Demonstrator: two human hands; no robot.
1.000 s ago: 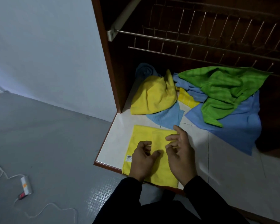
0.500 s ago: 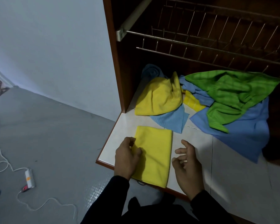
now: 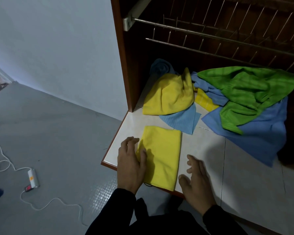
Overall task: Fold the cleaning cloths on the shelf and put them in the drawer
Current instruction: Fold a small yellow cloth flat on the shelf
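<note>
Hands are working at the front of a white tiled shelf point(image 3: 202, 150) inside a brown wooden cupboard: the left hand point(image 3: 131, 167) is pinching the left edge of a folded yellow rectangle of cloth point(image 3: 161, 156) between thumb and fingers, while the right hand point(image 3: 196, 182) is sitting just right of it with loose, spread fingers, holding nothing. Behind them, a crumpled yellow cloth point(image 3: 168, 95), a small light blue cloth point(image 3: 182, 119), a rumpled green cloth point(image 3: 244, 92) and a big blue cloth point(image 3: 261, 133) are lying in a messy pile under a metal wire rack point(image 3: 219, 36).
</note>
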